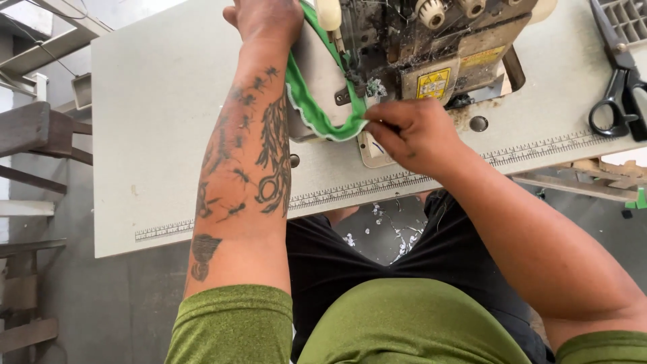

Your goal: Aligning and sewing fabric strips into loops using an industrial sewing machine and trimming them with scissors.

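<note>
Green fabric strip [311, 108] looped at the sewing machine [431, 47], upper centre; my right hand [411, 131] pinched its end, my left hand [264, 17], forearm outstretched, gripped its top.

A pale grey tabletop [168, 121] with a printed ruler strip [337, 192] along its near edge fills the view under even daylight. Beyond its left edge stand dark wooden rails [40, 135]; below, a grey concrete floor [121, 303].

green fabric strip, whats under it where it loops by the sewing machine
The green fabric strip curves over the pale bed of the sewing machine and the grey table. The right hand pinches its lower end; the left hand covers its top end.
</note>
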